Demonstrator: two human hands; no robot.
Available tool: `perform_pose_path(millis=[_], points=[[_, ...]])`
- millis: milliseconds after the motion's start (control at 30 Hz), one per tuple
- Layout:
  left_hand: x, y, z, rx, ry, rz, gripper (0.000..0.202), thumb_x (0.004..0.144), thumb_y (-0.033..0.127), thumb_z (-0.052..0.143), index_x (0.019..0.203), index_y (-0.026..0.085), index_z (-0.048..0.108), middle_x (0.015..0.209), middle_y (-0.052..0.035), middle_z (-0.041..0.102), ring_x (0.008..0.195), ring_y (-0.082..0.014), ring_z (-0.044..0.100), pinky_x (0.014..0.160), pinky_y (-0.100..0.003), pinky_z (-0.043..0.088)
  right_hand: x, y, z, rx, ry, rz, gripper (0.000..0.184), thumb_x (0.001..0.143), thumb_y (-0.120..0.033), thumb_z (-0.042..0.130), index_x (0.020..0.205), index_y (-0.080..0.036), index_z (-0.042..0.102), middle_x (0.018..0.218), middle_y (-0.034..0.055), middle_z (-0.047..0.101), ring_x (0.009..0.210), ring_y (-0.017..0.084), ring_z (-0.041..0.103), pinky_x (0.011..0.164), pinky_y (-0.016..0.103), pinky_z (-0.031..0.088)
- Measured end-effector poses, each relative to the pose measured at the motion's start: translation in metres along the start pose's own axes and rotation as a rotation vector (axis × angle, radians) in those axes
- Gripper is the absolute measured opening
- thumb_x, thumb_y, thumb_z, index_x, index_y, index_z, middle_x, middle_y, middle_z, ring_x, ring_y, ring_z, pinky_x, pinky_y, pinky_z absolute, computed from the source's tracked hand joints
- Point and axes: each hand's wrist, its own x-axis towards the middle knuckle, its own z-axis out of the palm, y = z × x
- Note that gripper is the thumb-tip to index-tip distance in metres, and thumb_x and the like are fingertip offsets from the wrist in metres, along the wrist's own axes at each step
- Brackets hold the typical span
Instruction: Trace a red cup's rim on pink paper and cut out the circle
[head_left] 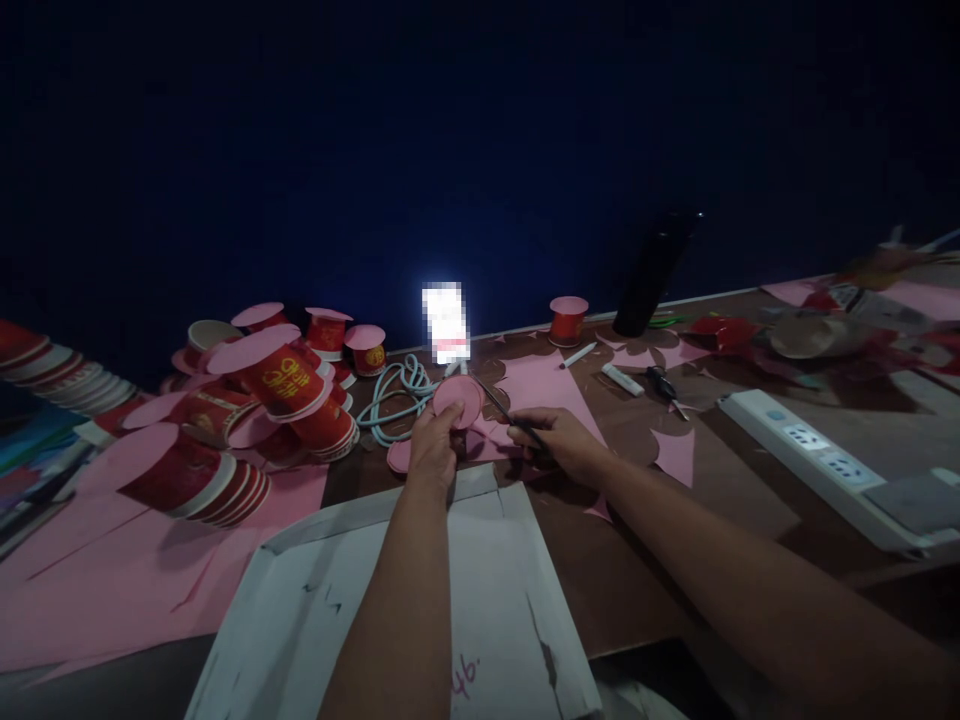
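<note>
My left hand [433, 445] is closed on a round pink paper disc [459, 398], holding it upright above the table. My right hand [562, 440] grips a pair of dark scissors [504, 408] whose blades point up and left toward the disc's edge. Pink paper scraps [491, 435] lie under and between both hands. A larger pink sheet [544, 385] lies just behind my right hand.
A heap of red paper cups capped with pink discs [277, 385] fills the left. A light blue cable [394, 395], a bright phone screen [445, 322], a white power strip [817, 460], a dark bottle [651, 270], markers [622, 378] and a white tray [420, 620] surround me.
</note>
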Motion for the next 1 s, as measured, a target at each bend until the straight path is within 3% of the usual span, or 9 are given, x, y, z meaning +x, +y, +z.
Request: perform_pose_path(millis=[567,800,1000], points=[[0.0068,0.0001,-0.0035,-0.030,0.110,0.064,0.038,0.048,0.027,0.080,0.079,0.016,0.061,0.073,0.0019,0.061,0.058,-0.0080,0.055,0.057,-0.021,0.043,0.0002,0.0001,0.0030,0.015,0.025,0.001,0.053,0.066,-0.040,0.077,0.111,-0.013,0.069,0.053,-0.0020,0.055,0.044,0.006,0.045,0.039,0.016,0.029],[0.0040,0.0017,-0.0043,0.106,0.060,0.050,0.041,0.051,0.034,0.080,0.084,0.017,0.062,0.066,0.0034,0.060,0.050,-0.0070,0.050,0.052,-0.020,0.039,-0.0008,-0.0025,0.0034,-0.001,0.017,0.008,0.053,0.066,-0.040,0.077,0.111,-0.014,0.068,0.052,-0.0028,0.056,0.043,0.006,0.043,0.039,0.016,0.029],[0.0002,0.0024,-0.0029,0.100,-0.077,0.083,0.041,0.056,0.035,0.080,0.087,0.016,0.063,0.076,-0.0008,0.066,0.063,-0.0108,0.058,0.065,-0.024,0.047,-0.0016,-0.0038,0.0004,-0.013,0.017,0.000,0.053,0.068,-0.042,0.076,0.112,-0.015,0.067,0.054,-0.0027,0.055,0.043,0.006,0.043,0.038,0.016,0.029]])
